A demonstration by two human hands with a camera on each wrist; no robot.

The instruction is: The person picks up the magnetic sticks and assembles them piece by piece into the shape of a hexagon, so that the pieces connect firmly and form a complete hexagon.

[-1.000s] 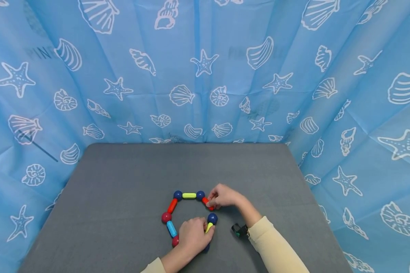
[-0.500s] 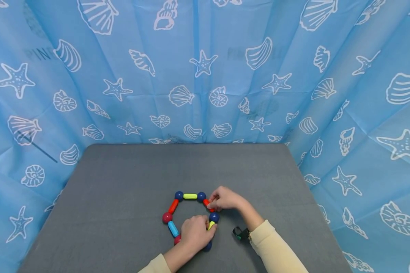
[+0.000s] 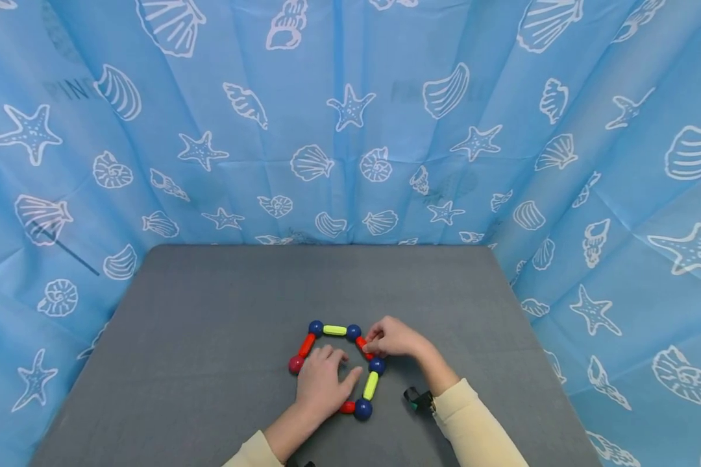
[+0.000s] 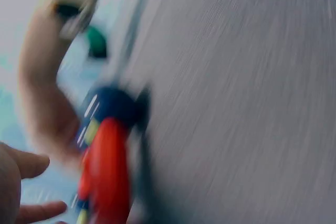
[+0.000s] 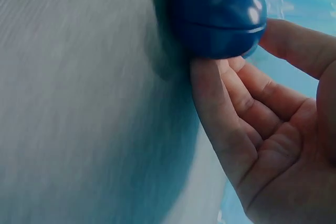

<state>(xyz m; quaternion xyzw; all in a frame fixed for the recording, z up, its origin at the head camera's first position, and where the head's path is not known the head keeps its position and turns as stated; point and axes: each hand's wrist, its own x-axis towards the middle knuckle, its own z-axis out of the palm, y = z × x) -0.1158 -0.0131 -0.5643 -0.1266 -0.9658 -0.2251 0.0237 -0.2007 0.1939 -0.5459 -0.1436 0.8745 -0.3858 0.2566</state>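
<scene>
On the table lies a ring of magnetic balls and rods. Its far side has two blue balls joined by a yellow rod [image 3: 335, 330]. My right hand [image 3: 394, 338] pinches the red rod [image 3: 360, 342] at the far right, whose near end meets a blue ball [image 3: 376, 366]. From that ball a yellow rod [image 3: 370, 386] runs down to another blue ball [image 3: 363, 409]. My left hand [image 3: 320, 379], fingers loosely spread, lies over the ring's left part and hides some pieces there. A red ball [image 3: 295, 364] shows beside its fingers. In the right wrist view, a blue ball [image 5: 218, 17] overlaps the fingertips.
The grey table [image 3: 222, 305] stretches around the ring. Behind it hangs a blue curtain [image 3: 339, 188] with white shells and starfish. A black strap device [image 3: 417, 399] sits at the right wrist. The left wrist view is blurred.
My left hand has let go of the near-right yellow rod and moved left. The gap between the right red rod and the blue ball has closed. The ring has shifted slightly right and away.
</scene>
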